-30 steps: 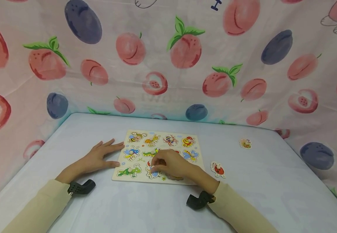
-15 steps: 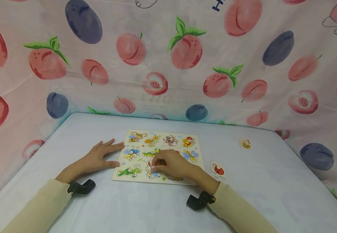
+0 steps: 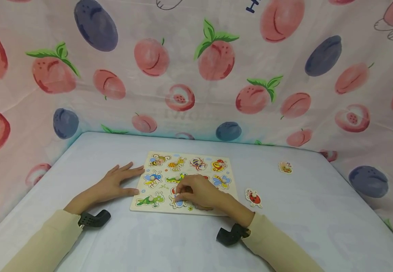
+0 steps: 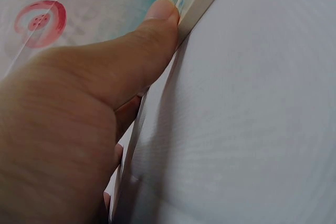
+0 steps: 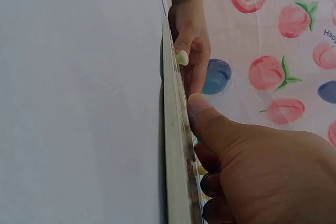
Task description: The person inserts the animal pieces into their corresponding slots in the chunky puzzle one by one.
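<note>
A wooden knob puzzle board (image 3: 164, 209) with several insect pieces lies flat on the table. My left hand (image 3: 113, 184) is spread out beside it, fingertips and thumb touching its left edge; the left wrist view shows the thumb (image 4: 152, 35) against that edge. Over the front row, my right hand (image 3: 201, 192) pinches a blue beetle piece (image 3: 179, 204) between thumb and index finger. Its knob is hidden by the fingertips, and the piece sits in or on its slot. The forearm and hand cover part of the front right of the board.
To the right of the board lie a loose red ladybug piece (image 3: 253, 197) and, farther back, a small yellowish-brown piece (image 3: 285, 167). A green grasshopper piece (image 3: 150, 199) sits at the board's front left. The fruit-printed cloth (image 3: 183, 56) stands behind the white table (image 3: 142, 241).
</note>
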{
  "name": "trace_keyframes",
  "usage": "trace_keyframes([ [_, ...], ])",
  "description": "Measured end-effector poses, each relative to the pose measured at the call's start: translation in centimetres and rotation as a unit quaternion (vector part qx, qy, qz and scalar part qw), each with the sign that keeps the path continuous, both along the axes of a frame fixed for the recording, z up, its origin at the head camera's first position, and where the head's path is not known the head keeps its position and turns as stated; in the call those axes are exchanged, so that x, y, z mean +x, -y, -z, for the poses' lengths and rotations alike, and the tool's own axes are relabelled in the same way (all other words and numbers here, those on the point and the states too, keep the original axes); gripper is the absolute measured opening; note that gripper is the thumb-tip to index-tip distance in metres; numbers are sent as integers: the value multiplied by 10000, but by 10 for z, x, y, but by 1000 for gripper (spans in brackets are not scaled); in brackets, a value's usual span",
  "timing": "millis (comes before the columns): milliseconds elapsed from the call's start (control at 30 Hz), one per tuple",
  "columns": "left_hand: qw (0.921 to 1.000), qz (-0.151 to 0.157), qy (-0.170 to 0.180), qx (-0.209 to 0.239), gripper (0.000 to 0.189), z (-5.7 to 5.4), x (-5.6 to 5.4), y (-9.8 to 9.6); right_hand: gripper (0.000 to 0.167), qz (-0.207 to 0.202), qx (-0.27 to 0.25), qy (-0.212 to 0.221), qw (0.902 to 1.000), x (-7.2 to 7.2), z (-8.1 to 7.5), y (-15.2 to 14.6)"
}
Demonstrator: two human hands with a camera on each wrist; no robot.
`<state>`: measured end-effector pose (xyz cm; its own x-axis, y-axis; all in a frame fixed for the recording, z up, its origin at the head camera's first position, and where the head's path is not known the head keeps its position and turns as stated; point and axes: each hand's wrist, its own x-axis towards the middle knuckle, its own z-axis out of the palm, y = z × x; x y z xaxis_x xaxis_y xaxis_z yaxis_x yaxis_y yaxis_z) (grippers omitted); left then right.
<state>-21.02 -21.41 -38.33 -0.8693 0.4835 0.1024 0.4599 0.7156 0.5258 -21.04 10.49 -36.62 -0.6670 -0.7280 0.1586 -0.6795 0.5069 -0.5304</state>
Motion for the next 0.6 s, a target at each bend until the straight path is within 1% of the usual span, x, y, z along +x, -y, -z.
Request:
trace_keyframes([
  [167, 10000, -9, 8, -11, 76, 0, 1, -1, 13, -29, 7, 72, 10000, 0, 0, -2],
  [300, 10000, -8, -1, -23, 77, 0, 1, -1, 10, -121, -126, 423, 9990, -2, -2, -5],
  [400, 10000, 2, -27, -33, 77, 0, 1, -1, 10, -103, -262, 683, 9973, -2, -2, -6],
  [600, 10000, -45, -8, -68, 77, -1, 2, -1, 8, 39, -638, 906, 9938, -3, 5, -5],
])
